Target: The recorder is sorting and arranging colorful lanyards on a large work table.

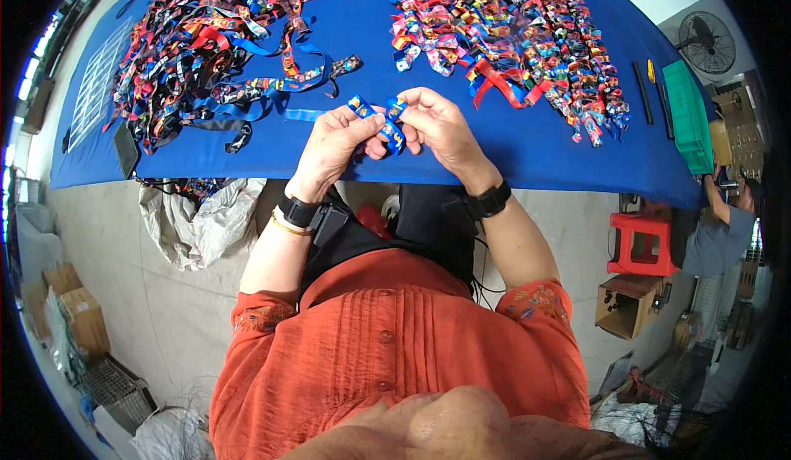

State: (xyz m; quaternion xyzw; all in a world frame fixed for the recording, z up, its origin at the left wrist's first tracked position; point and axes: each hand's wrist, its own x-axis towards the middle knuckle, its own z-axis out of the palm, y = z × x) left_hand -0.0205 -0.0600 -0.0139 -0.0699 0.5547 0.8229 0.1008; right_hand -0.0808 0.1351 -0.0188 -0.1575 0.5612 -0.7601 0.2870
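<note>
Blue cloth (544,159) is spread over the table, with a tangled heap of patterned straps (198,48) piled at the left and rows of looped straps (503,23) laid out at the right. Near the front edge, a folded blue patterned strap (395,140) is held up between the two hands, pinched by thumb and fingers of the left hand (334,143) and the right hand (445,129) alike.

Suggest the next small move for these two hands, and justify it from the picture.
Probably draw the blue patterned ribbon snug: the left hand and right hand both pinch it, and it bends between them rather than lying straight.
</note>
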